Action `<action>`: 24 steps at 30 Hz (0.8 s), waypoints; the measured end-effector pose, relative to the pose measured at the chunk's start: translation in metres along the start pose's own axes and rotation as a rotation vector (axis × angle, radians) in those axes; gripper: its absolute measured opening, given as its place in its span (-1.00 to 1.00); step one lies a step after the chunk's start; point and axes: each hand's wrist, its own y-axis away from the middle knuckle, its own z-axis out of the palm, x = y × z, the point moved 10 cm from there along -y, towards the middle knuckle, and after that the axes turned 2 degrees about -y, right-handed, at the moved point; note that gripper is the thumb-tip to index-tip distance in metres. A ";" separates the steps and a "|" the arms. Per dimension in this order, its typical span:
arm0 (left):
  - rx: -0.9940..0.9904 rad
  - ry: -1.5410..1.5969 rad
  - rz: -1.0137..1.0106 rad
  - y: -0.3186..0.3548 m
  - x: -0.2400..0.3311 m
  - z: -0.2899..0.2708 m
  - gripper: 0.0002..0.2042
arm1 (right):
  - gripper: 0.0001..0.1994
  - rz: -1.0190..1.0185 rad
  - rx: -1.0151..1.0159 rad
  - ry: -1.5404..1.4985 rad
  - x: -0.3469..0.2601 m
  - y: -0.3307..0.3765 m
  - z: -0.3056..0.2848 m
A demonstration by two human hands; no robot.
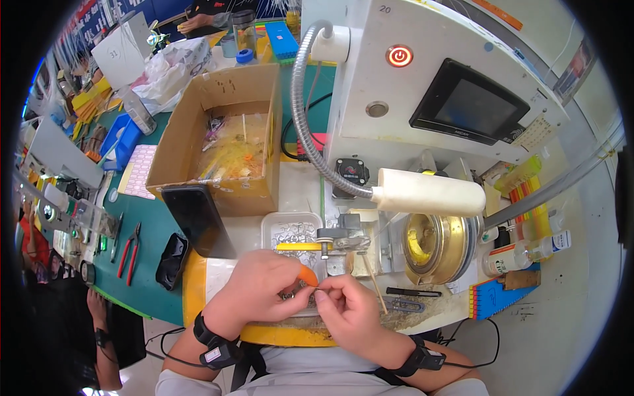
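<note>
My left hand (259,289) and my right hand (351,313) meet at the near edge of the bench, both with fingertips pinched together. Between them is a tiny dark piece (317,288), too small to name. A bright orange piece (307,275) shows at my left index finger; whether it covers the fingertip or is held, I cannot tell. Just beyond my hands lies a white plastic tray (267,231) with many small metal bits (297,232). Over the tray juts a metal clamp (340,239) with a yellow strip (297,247). My left hand partly hides the tray.
A white machine (370,79) with a screen (469,102) and brass-coloured wheel (436,251) stands at the right. A black phone (198,221) leans on a cardboard box (218,76). Red-handled pliers (129,254) and a black case (173,261) lie left. Another person's arm (99,323) shows lower left.
</note>
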 end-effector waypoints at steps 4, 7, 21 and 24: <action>0.042 -0.013 0.074 -0.005 0.009 -0.003 -0.88 | -0.90 -0.009 0.047 -0.094 0.004 0.003 -0.004; -0.002 -0.083 0.172 -0.004 0.021 0.002 -0.89 | -0.91 -0.200 0.060 -0.002 -0.018 0.002 -0.011; 0.013 -0.117 0.295 -0.027 0.085 -0.029 -0.83 | -0.80 -0.431 0.061 0.179 -0.096 0.012 -0.037; 0.019 -0.118 0.330 -0.037 0.090 -0.026 -0.79 | -0.80 -0.476 0.104 0.206 -0.104 0.012 -0.042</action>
